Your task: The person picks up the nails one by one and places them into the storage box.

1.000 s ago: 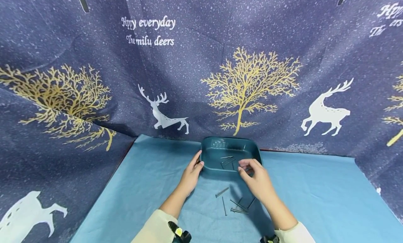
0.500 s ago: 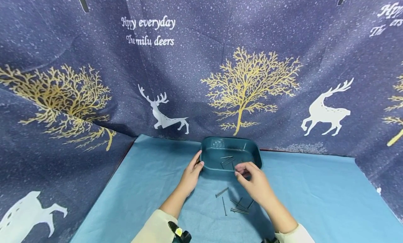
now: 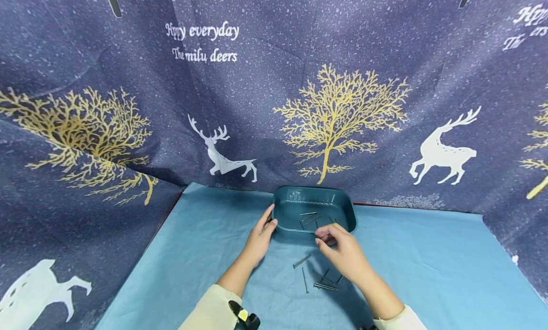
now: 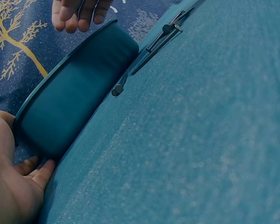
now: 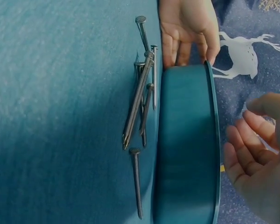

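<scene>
A dark teal tray (image 3: 325, 198) stands at the back of the table, with several nails (image 3: 310, 220) lying on its floor. My left hand (image 3: 258, 239) holds its left end, thumb at the rim and fingers against the wall, as the right wrist view shows too. Over the tray's front right rim is my right hand (image 3: 342, 249). Its fingers are loosely bent, and nothing shows between them in the right wrist view. Several more nails (image 5: 137, 184) lie scattered on the cloth in front of the tray, partly crossing one another.
A light blue cloth (image 3: 428, 254) covers the table. Behind the tray and along the left hangs a dark blue curtain (image 3: 265, 106) printed with deer and golden trees. The tray's back edge is close to the curtain.
My right hand has moved a little left and toward me, from inside the tray's right side to its front rim, uncovering a nail there. The left hand and tray have stayed put.
</scene>
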The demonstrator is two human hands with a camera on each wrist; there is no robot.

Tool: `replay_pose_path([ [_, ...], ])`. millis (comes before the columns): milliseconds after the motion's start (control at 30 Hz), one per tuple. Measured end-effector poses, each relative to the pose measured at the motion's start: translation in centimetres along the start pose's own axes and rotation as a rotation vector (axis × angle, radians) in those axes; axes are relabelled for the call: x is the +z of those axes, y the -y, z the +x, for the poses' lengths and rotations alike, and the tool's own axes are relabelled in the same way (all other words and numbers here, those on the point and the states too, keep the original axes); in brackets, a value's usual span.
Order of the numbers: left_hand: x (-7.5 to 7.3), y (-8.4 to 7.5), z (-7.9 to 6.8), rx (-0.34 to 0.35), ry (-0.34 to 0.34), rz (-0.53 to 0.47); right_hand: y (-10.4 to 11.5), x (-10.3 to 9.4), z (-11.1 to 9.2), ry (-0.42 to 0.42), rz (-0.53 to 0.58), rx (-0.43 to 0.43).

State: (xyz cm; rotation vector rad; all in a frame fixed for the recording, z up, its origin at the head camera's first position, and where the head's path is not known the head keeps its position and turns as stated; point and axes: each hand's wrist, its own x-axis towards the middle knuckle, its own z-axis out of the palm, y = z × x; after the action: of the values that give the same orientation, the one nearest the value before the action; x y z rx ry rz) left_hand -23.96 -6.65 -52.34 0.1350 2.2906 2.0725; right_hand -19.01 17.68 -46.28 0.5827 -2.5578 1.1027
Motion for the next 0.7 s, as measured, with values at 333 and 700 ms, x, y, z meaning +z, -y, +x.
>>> replay_pose_path([
  [333, 0.0, 0.1, 0.0, 0.003, -0.003, 0.002, 0.1, 0.6, -0.4, 0.137, -0.051, -0.006],
  [700, 0.0, 0.4, 0.2, -0.001, -0.002, -0.009, 0.2, 1.2, -0.7, 0.291, -0.119, 0.01],
])
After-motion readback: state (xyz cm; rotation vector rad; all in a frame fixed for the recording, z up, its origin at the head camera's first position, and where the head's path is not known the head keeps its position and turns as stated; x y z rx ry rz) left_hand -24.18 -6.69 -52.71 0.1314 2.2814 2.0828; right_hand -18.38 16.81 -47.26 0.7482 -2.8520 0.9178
